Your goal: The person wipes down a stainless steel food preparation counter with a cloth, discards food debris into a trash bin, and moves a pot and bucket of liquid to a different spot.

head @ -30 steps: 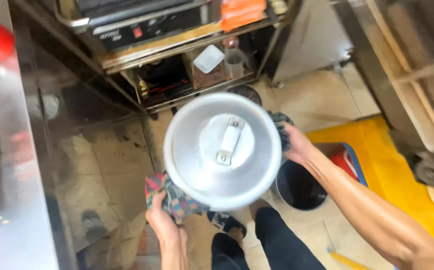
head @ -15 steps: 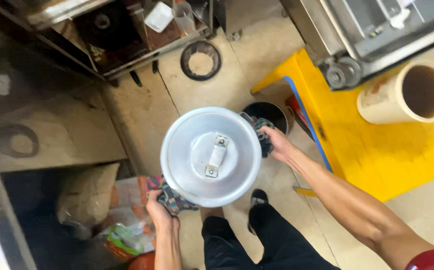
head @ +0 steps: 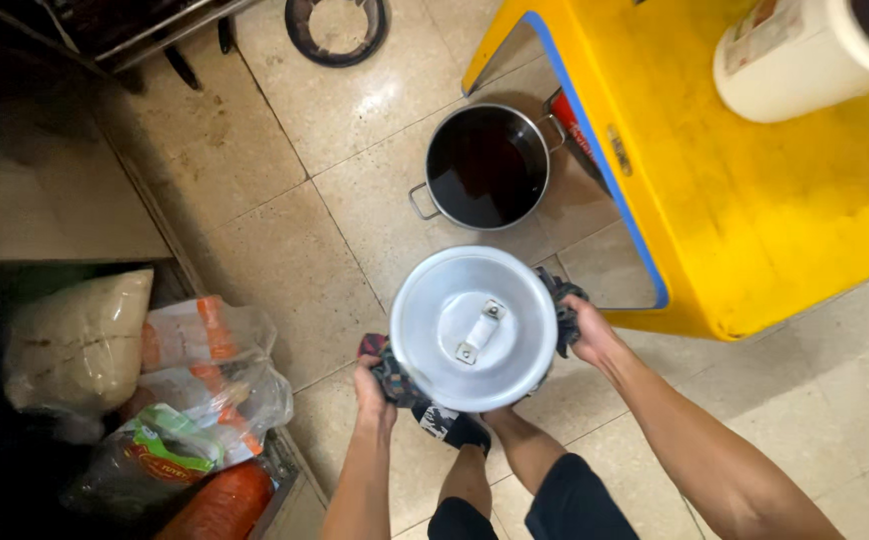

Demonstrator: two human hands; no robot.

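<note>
A round silver pot with its lid [head: 473,326] on hangs low over the tiled floor, above my feet. My left hand [head: 373,388] grips its left side through a dark patterned cloth [head: 395,374]. My right hand [head: 587,334] holds the right side through a dark cloth [head: 563,305]. The lid has a small metal handle at its middle. Just beyond it on the floor stands an open steel pot [head: 488,166] with dark liquid inside.
A yellow plastic stool [head: 755,200] stands at the right with a white cylindrical container [head: 805,55] on it. Plastic bags of food, one with carrots [head: 195,360], lie at the lower left. A black burner ring [head: 338,28] lies on the floor at the top.
The lidded pot has come down from chest height toward the floor. The view has tilted down, so the shelf rack has left the frame and the stool and open pot are nearer.
</note>
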